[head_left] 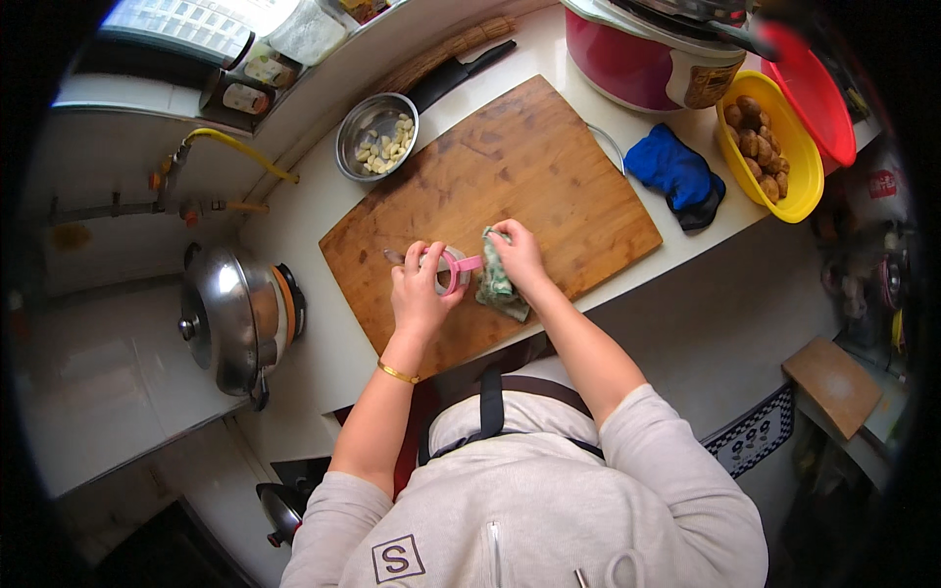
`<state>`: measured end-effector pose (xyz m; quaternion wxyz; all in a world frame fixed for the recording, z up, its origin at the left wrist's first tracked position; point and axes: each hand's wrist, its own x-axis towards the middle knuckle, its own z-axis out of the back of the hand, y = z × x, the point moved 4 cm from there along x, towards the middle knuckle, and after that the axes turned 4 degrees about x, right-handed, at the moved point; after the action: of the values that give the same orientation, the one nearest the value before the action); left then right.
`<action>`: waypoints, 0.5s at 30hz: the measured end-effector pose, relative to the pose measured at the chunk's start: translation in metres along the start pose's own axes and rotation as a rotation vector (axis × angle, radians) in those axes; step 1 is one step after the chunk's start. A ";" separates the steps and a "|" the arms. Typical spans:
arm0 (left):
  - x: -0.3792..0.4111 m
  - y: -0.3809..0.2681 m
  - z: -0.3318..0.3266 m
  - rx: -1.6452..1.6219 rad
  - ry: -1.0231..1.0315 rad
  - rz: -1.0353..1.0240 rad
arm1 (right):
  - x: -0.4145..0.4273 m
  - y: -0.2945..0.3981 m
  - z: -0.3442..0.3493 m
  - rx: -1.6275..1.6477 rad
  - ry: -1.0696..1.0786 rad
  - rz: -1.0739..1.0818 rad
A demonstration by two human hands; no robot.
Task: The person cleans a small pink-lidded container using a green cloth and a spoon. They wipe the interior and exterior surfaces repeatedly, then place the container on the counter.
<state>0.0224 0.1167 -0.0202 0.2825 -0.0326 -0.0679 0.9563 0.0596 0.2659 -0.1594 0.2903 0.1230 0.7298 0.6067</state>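
My left hand (420, 301) grips a small clear container with a pink rim and a pink tab (467, 262), just above the cutting board. The fingers cover much of it. To the left of these fingers a small shiny piece (394, 256) sticks out, too unclear to name. In my right hand (520, 257) is a crumpled green and white cloth (497, 275), close beside the pink tab. The cloth's lower end hangs over the wooden cutting board (544, 169), which lies under both hands.
Behind the board stand a steel bowl (353, 121) of peeled garlic cloves and a black-handled cleaver (439, 87). At right are a blue cloth (673, 169), a yellow basin (809, 184) of potatoes and a magenta cooker (617, 55). A lidded steel pot (228, 316) is at left.
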 end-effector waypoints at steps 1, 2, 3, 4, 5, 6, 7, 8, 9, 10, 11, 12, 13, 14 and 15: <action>0.000 0.001 0.000 -0.009 -0.003 0.010 | -0.003 -0.004 0.004 0.256 -0.006 -0.075; 0.000 0.002 0.000 -0.018 -0.005 0.019 | -0.003 -0.009 0.011 0.431 0.018 -0.189; -0.004 0.004 0.000 -0.028 -0.003 0.035 | -0.009 0.000 0.013 0.603 0.044 -0.311; -0.004 0.004 0.000 -0.023 0.003 0.046 | -0.017 0.009 0.010 0.637 0.086 -0.341; -0.005 0.004 0.000 -0.018 0.009 0.057 | -0.027 0.014 0.003 0.671 0.128 -0.372; -0.004 0.003 0.000 -0.013 0.017 0.061 | -0.034 0.018 -0.007 0.605 0.158 -0.301; -0.004 0.002 -0.001 -0.009 0.012 0.055 | -0.041 0.026 -0.020 0.382 0.159 -0.101; -0.003 0.002 -0.002 -0.005 0.006 0.050 | -0.044 0.032 -0.027 0.186 0.074 0.053; -0.003 0.002 -0.002 -0.001 -0.003 0.048 | -0.045 0.035 -0.030 -0.011 -0.008 0.207; -0.003 0.002 -0.002 0.000 -0.003 0.047 | -0.039 0.031 -0.030 -0.056 -0.004 0.166; -0.002 0.001 -0.001 0.001 -0.003 0.047 | -0.029 0.028 -0.029 -0.101 0.000 0.125; -0.002 0.000 -0.001 -0.002 -0.003 0.045 | -0.024 0.027 -0.028 -0.149 0.002 0.084; -0.003 0.000 -0.001 -0.005 -0.006 0.045 | -0.022 0.026 -0.027 -0.121 0.024 0.045; -0.003 0.000 -0.001 -0.007 -0.008 0.043 | -0.020 0.025 -0.027 -0.092 0.046 0.006; -0.003 0.000 -0.001 -0.010 -0.014 0.044 | -0.018 0.028 -0.027 -0.065 0.070 -0.030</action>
<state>0.0250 0.1150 -0.0216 0.2608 -0.0286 -0.0740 0.9621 0.0538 0.2409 -0.1251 0.2773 0.0812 0.7212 0.6296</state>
